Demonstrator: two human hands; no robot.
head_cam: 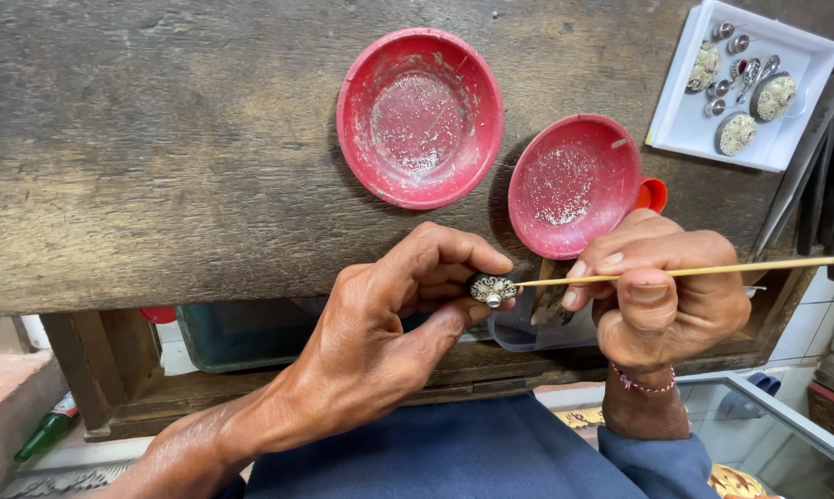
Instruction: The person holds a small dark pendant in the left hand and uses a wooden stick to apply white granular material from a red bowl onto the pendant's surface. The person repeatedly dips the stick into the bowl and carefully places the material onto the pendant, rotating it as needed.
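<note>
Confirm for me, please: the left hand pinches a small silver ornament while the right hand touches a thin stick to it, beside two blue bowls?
Not quite: the head view shows the two bowls are red. The left hand does pinch the ornament, and the right hand holds the stick to it.

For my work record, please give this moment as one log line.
left hand: pinches small round silver ornament | right hand: holds thin wooden stick, tip at ornament | behind: two red bowls
</note>
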